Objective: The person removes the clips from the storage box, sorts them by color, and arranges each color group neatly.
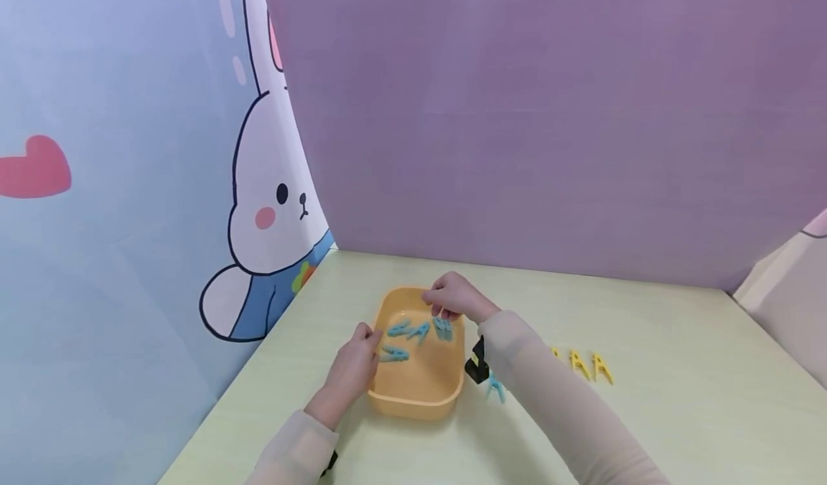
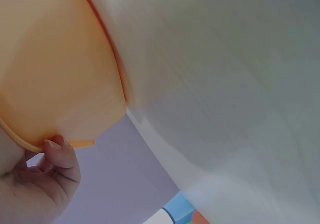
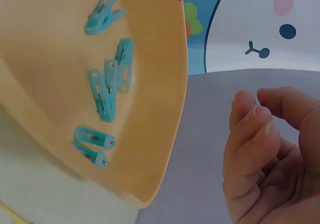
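An orange plastic tray (image 1: 413, 406) sits on the pale green table (image 1: 678, 399). Inside it lie several blue clothespins (image 1: 418, 331), plain in the right wrist view (image 3: 107, 88). My left hand (image 1: 352, 366) grips the tray's left rim, and its thumb (image 2: 55, 144) presses on the edge of the tray (image 2: 55, 68). My right hand (image 1: 455, 298) hovers over the far end of the tray (image 3: 155, 149). That right hand (image 3: 265, 159) has loosely curled fingers and holds nothing.
One blue clothespin (image 1: 496, 387) lies on the table beside my right forearm. A few yellow clothespins (image 1: 591, 365) lie further right. A rabbit-print wall (image 1: 271, 205) stands at the left and a purple wall (image 1: 549, 126) at the back.
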Demonstrator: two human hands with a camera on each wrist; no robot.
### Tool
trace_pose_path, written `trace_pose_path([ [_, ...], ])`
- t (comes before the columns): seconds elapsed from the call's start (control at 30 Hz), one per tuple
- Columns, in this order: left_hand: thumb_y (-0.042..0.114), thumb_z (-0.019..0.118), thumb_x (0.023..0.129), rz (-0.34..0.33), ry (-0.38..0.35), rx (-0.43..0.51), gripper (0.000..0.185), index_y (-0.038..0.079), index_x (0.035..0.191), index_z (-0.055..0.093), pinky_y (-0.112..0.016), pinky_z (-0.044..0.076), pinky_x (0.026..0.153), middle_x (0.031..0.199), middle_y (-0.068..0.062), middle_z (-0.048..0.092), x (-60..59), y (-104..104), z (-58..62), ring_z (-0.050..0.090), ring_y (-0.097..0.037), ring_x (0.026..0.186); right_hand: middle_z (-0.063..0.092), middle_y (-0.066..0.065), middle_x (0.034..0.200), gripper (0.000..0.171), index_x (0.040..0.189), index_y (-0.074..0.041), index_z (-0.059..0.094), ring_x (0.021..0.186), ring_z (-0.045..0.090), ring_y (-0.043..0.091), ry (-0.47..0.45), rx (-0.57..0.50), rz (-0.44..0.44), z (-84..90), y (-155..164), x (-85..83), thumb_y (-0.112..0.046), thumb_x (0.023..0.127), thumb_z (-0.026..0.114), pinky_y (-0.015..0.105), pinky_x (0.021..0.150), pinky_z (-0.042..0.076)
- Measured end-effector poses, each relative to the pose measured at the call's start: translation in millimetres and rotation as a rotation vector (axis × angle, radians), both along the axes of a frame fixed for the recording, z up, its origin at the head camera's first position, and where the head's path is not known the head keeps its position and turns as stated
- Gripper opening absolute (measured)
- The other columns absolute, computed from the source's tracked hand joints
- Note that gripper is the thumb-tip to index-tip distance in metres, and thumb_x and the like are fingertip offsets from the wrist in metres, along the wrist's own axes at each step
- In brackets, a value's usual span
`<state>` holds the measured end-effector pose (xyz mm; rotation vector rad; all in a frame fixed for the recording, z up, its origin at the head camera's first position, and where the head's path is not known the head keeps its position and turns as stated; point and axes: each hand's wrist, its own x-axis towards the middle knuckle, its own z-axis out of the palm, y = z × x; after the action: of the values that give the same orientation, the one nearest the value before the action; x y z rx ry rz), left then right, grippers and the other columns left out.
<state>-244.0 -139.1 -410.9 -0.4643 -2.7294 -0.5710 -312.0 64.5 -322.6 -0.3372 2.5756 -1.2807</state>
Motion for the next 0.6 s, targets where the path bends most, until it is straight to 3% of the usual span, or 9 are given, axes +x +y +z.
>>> trace_pose_path([
  [0.6,-0.008,0.063,0.078,-0.02,0.022,-0.006,0.041,-0.011,0.119,0.055,-0.023,0.044,0.054,0.096,-0.009,0.045,-0.1,0,-0.1,0.049,-0.014,0.065,0.061,0.011,0.061,0.028,0.063,-0.003,0.06,0.042,0.047,0.012,0.043,0.032,-0.105,-13.2,-19,-12.0,-0.015,0.088,0.059,0.028,0.047,0.047],
])
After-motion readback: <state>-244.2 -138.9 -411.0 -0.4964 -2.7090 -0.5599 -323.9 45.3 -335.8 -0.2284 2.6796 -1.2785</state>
